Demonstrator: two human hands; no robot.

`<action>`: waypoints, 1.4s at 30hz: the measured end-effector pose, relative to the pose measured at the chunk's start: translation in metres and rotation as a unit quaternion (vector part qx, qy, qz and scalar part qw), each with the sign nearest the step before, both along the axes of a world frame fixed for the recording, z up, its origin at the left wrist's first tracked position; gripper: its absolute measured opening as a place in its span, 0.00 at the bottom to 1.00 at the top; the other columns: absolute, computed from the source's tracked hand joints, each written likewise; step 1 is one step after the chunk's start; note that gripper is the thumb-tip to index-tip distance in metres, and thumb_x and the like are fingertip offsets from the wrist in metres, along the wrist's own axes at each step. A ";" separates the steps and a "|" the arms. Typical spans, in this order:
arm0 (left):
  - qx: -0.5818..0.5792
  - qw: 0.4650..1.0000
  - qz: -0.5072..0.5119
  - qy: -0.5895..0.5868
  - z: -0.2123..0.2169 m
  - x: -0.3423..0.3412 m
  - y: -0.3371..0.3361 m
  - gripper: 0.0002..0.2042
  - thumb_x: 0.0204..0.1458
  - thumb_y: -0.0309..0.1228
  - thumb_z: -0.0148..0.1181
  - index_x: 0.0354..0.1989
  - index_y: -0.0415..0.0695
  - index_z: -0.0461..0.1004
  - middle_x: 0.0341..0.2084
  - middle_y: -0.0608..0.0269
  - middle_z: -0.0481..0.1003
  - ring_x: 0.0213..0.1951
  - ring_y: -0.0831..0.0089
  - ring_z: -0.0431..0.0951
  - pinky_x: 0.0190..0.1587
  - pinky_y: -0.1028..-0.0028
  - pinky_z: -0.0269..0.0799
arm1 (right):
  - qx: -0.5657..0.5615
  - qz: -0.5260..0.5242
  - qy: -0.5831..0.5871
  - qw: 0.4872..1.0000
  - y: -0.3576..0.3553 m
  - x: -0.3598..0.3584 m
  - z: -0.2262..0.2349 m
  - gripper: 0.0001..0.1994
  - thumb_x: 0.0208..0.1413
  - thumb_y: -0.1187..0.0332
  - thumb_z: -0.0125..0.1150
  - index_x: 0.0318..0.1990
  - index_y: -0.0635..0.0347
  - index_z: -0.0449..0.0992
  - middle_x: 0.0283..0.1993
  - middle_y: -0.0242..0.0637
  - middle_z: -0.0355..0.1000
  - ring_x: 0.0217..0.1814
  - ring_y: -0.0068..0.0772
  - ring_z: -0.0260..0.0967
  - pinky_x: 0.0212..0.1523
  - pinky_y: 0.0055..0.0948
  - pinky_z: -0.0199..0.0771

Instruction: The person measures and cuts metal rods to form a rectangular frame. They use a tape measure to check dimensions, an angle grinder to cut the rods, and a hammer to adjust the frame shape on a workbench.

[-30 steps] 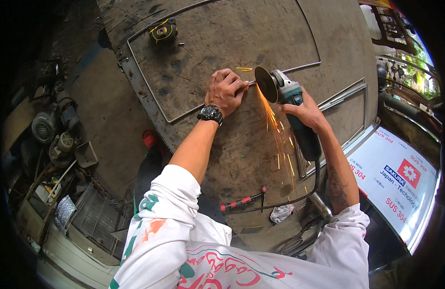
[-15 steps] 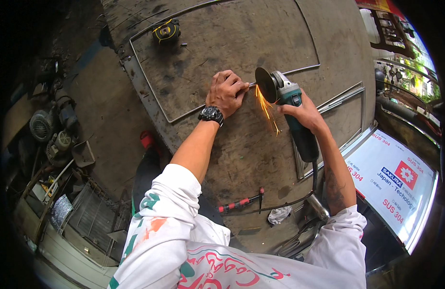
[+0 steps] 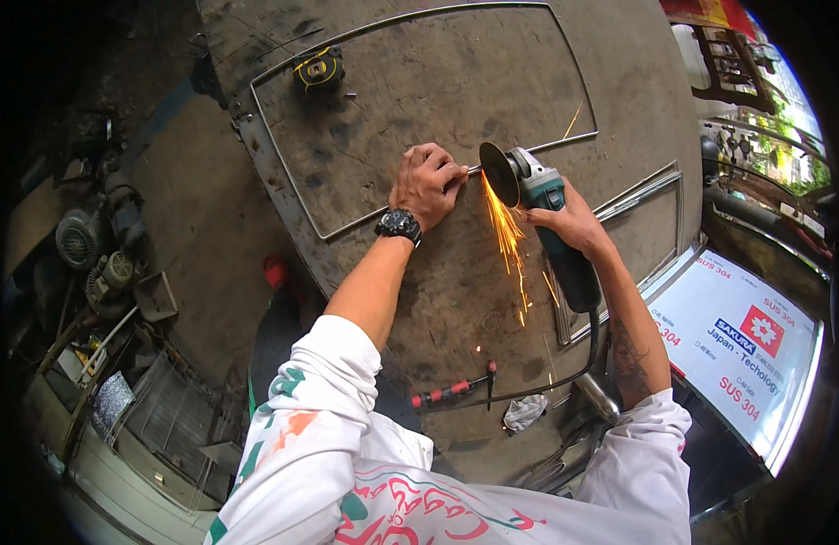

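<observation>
My left hand (image 3: pixel 424 186), with a black watch at the wrist, presses down on the near side of a thin metal rod frame (image 3: pixel 325 237) lying on the worktable (image 3: pixel 419 82). Its fingers are closed round the rod. An angle grinder (image 3: pixel 572 272) is gripped by my right hand (image 3: pixel 572 221) around its green and black body. The grinder's cutting disc (image 3: pixel 499 173) stands nearly upright against the rod, just right of my left fingertips. Orange sparks (image 3: pixel 503 222) stream from the contact toward me. The exact cut point is partly hidden by the disc.
A tape measure (image 3: pixel 318 69) and a short metal piece (image 3: pixel 350 94) lie inside the frame. More metal frames (image 3: pixel 633 197) are stacked at right. Nearer me are a red-and-black-handled hammer (image 3: pixel 451 391), a crumpled rag (image 3: pixel 526 412) and the grinder's cord. Motors (image 3: pixel 78 234) stand at far left.
The spark stream has grown thicker and longer, with stray sparks farther out. The frame and table appear slightly shifted in view. Both hands keep their grips.
</observation>
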State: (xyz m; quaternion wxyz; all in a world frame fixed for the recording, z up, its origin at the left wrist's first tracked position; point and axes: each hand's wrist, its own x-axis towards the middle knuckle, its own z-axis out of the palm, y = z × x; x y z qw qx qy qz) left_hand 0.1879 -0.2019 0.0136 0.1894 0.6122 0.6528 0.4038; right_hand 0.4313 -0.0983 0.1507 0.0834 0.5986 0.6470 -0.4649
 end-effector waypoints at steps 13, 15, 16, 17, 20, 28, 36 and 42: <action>-0.006 0.999 0.034 0.009 0.004 -0.001 0.000 0.38 0.50 0.37 0.77 0.71 0.59 0.66 0.68 0.60 0.63 0.72 0.51 0.60 0.77 0.52 0.55 | 0.009 -0.003 0.002 1.000 0.006 -0.006 -0.003 0.39 0.46 0.61 0.78 0.66 0.64 0.69 0.51 0.39 0.77 0.50 0.32 0.77 0.56 0.35 0.77; -0.006 0.999 0.035 0.003 0.004 0.000 0.000 0.38 0.50 0.37 0.77 0.70 0.59 0.66 0.67 0.60 0.63 0.72 0.51 0.60 0.77 0.52 0.55 | 0.006 -0.003 0.012 1.000 0.007 -0.006 -0.005 0.39 0.46 0.61 0.78 0.66 0.64 0.69 0.51 0.39 0.77 0.50 0.32 0.77 0.56 0.35 0.77; -0.007 0.999 0.036 0.000 0.004 0.000 -0.001 0.37 0.50 0.37 0.77 0.70 0.59 0.67 0.67 0.60 0.64 0.72 0.51 0.60 0.77 0.52 0.54 | 0.000 -0.005 0.012 1.000 0.007 -0.006 -0.005 0.39 0.46 0.60 0.78 0.66 0.64 0.69 0.51 0.38 0.78 0.50 0.32 0.77 0.56 0.35 0.77; -0.009 0.999 0.037 -0.004 0.004 0.000 -0.001 0.36 0.50 0.37 0.77 0.69 0.59 0.67 0.67 0.60 0.64 0.72 0.51 0.60 0.77 0.52 0.54 | -0.006 -0.007 0.011 1.000 0.007 -0.006 -0.005 0.39 0.45 0.60 0.78 0.66 0.64 0.69 0.50 0.38 0.78 0.50 0.32 0.77 0.56 0.34 0.77; -0.022 0.999 0.035 -0.006 0.003 -0.001 0.000 0.29 0.50 0.37 0.77 0.61 0.57 0.73 0.65 0.60 0.66 0.72 0.52 0.61 0.77 0.52 0.54 | 0.019 0.011 0.007 1.000 0.006 -0.006 -0.001 0.40 0.45 0.60 0.78 0.67 0.64 0.69 0.50 0.38 0.77 0.50 0.32 0.77 0.57 0.34 0.76; -0.006 1.000 0.021 -0.021 0.005 -0.003 0.000 0.08 0.50 0.36 0.77 0.33 0.50 0.83 0.58 0.63 0.74 0.69 0.57 0.65 0.78 0.52 0.53 | -0.022 -0.031 0.006 0.999 0.001 -0.015 0.015 0.41 0.41 0.57 0.80 0.63 0.68 0.71 0.50 0.42 0.77 0.52 0.35 0.74 0.57 0.32 0.74; -0.001 0.999 0.029 -0.026 0.006 -0.003 0.000 0.07 0.49 0.36 0.77 0.32 0.50 0.84 0.57 0.64 0.75 0.69 0.57 0.66 0.77 0.53 0.53 | -0.027 -0.017 -0.009 0.999 0.004 -0.017 0.014 0.40 0.44 0.58 0.79 0.65 0.65 0.70 0.50 0.40 0.77 0.50 0.34 0.75 0.56 0.33 0.75; 0.003 0.999 0.024 -0.031 0.007 -0.004 0.001 0.08 0.49 0.35 0.77 0.32 0.49 0.84 0.57 0.63 0.75 0.69 0.57 0.66 0.77 0.52 0.54 | -0.024 -0.017 0.006 1.000 0.005 -0.020 0.018 0.41 0.41 0.55 0.80 0.62 0.67 0.71 0.49 0.42 0.77 0.51 0.35 0.75 0.56 0.33 0.74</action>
